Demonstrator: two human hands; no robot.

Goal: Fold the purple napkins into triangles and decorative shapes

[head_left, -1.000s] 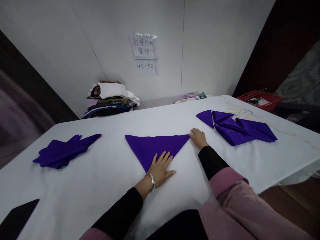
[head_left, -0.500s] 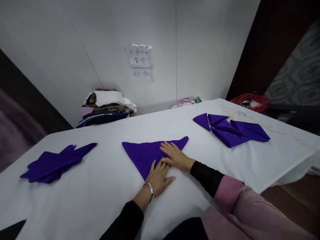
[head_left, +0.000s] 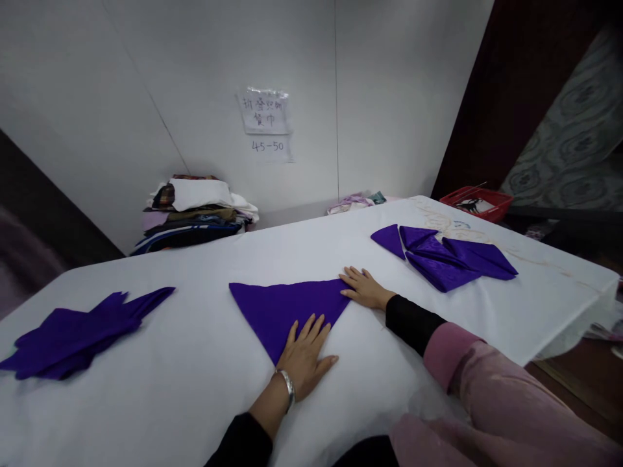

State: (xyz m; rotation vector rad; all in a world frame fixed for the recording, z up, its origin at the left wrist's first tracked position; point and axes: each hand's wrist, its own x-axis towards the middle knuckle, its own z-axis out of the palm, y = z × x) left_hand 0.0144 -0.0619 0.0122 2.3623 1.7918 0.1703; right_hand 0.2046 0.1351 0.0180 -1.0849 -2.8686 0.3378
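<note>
Purple fabric lies in a loose, many-pointed heap (head_left: 82, 337) by the left edge of the white-covered tabletop (head_left: 170, 402). White cloth separates it from the flat purple cloth triangle (head_left: 277, 305) mid-tabletop, whose long side runs roughly along the back edge and whose point faces the front edge. The left hand (head_left: 304, 357) rests flat, fingers slightly parted, over the triangle's front-right slanting side, close to that point; it is the nearer hand to the uncovered left corner. The right hand (head_left: 366, 288), fingers spread, touches the right corner; any pinch there I cannot tell. Farther right, beyond more white cloth, folded purple cloth pieces (head_left: 440, 269) lie toward the back-right corner, near a red open basket (head_left: 494, 212).
</note>
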